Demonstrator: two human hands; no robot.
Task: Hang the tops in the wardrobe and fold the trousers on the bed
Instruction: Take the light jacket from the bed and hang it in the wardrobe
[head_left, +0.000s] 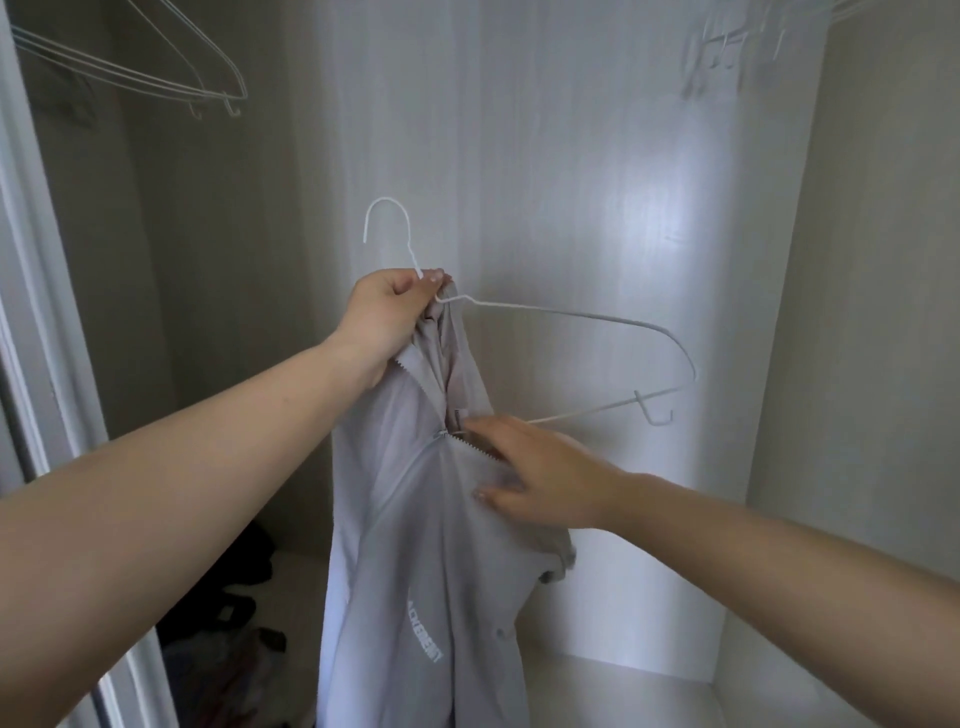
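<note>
A pale grey zip-up top (415, 545) with white lettering hangs in front of the open wardrobe. My left hand (387, 317) grips the neck of a white wire hanger (597, 319) together with the top's collar, hook pointing up. The hanger's right shoulder sticks out bare, outside the fabric. My right hand (540, 475) lies against the top just right of the zip, fingers stretched toward the open neckline, thumb pressing the cloth. The hanger's left side is hidden under the fabric.
Several empty white wire hangers (171, 78) hang at upper left, more hangers (737, 41) at upper right. The wardrobe back panel (571, 182) is pale. A dark heap of clothes (228, 623) lies on the wardrobe floor at lower left. The door frame (31, 260) runs down the left edge.
</note>
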